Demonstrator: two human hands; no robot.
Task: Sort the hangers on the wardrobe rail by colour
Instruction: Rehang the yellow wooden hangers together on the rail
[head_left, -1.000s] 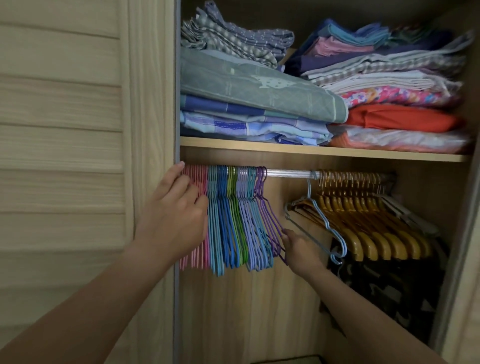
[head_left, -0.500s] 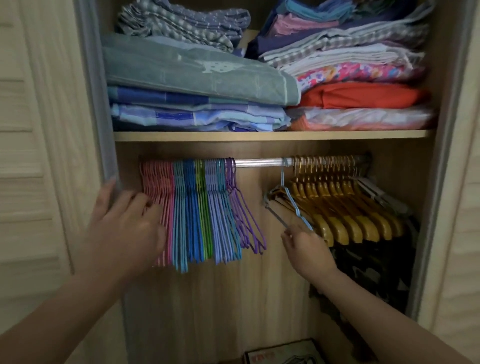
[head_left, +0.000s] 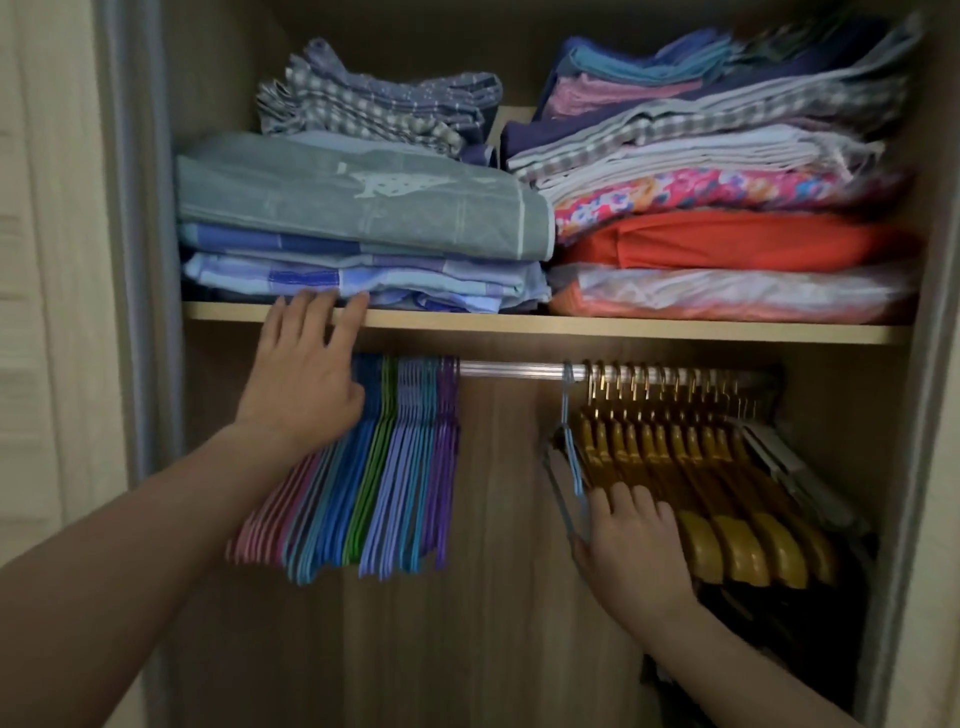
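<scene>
Hanging hook-up from rail (head_left: 511, 370), light-blue hanger (head_left: 570, 457) in right hand (head_left: 631, 551).

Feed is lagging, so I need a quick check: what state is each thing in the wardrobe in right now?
Left hand: open, fingers reaching up to the shelf edge.
Right hand: holds the light blue hanger.
Light blue hanger: hooked on the rail, beside the yellow hangers.
Coloured hangers: bunched at left, grouped by colour.
Folded linen: stacked on the shelf.
</scene>
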